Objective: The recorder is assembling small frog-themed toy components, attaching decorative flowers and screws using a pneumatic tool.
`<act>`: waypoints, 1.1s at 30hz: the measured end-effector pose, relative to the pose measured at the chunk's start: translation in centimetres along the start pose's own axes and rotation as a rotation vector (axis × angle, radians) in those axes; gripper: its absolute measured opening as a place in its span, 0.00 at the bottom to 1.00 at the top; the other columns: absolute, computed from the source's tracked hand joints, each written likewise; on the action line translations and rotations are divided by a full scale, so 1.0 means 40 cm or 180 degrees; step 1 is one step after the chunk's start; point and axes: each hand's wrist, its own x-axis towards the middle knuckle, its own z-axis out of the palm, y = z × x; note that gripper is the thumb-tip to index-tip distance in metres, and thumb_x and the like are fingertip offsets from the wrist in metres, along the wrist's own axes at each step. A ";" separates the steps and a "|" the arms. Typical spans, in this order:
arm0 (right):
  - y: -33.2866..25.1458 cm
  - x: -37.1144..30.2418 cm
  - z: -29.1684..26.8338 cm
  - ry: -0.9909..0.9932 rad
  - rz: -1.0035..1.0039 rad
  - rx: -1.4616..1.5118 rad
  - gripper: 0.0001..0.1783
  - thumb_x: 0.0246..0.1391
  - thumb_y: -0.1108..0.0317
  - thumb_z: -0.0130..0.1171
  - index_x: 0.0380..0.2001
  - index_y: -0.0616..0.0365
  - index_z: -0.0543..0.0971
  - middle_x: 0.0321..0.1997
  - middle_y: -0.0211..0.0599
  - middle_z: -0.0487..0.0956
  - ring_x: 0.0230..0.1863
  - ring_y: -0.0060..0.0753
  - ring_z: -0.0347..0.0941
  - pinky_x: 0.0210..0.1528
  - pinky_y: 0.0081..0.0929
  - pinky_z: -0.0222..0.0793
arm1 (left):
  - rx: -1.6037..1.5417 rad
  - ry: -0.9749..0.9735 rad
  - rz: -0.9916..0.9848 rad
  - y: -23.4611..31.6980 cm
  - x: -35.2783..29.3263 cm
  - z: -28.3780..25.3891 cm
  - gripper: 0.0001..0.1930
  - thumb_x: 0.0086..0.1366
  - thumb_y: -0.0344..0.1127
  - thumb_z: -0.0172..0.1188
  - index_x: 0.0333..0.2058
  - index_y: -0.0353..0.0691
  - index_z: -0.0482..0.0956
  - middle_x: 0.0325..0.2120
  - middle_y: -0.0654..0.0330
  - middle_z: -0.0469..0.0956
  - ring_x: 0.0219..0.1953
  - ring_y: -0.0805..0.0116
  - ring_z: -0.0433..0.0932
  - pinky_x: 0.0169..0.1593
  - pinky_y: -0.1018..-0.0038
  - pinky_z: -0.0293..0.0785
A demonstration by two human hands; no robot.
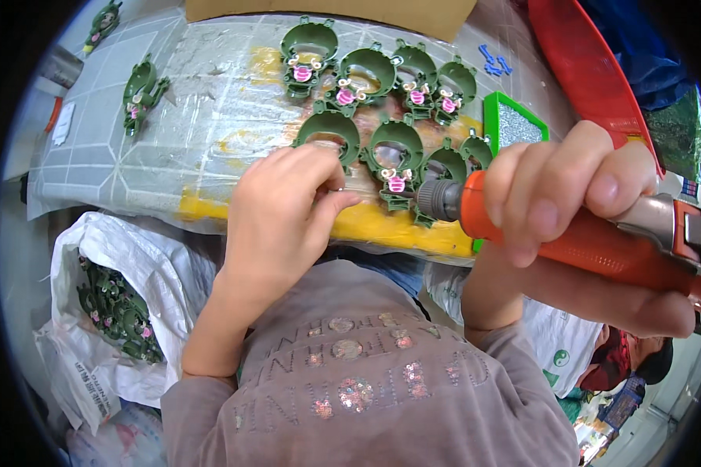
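eight green plastic casings [403, 138] cluster beyond the left hand [284, 198], two more lie leftward; its fingertips seemingly pinch a tiny piece [339, 189]; the right hand [557, 183] grips one orange electric screwdriver [600, 247]

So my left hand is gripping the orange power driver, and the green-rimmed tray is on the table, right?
Not quite, you have the wrong hand: the head view shows your right hand gripping the orange power driver. The green-rimmed tray is on the table.
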 end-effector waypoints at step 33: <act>-0.022 0.014 0.005 -0.0092 -0.0012 -0.0239 0.44 0.42 0.25 0.54 0.44 0.57 0.67 0.35 0.37 0.71 0.23 0.24 0.69 0.29 0.24 0.63 | 0.0096 0.0599 0.0643 0.021 -0.016 0.018 0.07 0.48 0.27 0.65 0.27 0.43 0.77 0.27 0.67 0.77 0.33 0.67 0.73 0.41 0.71 0.58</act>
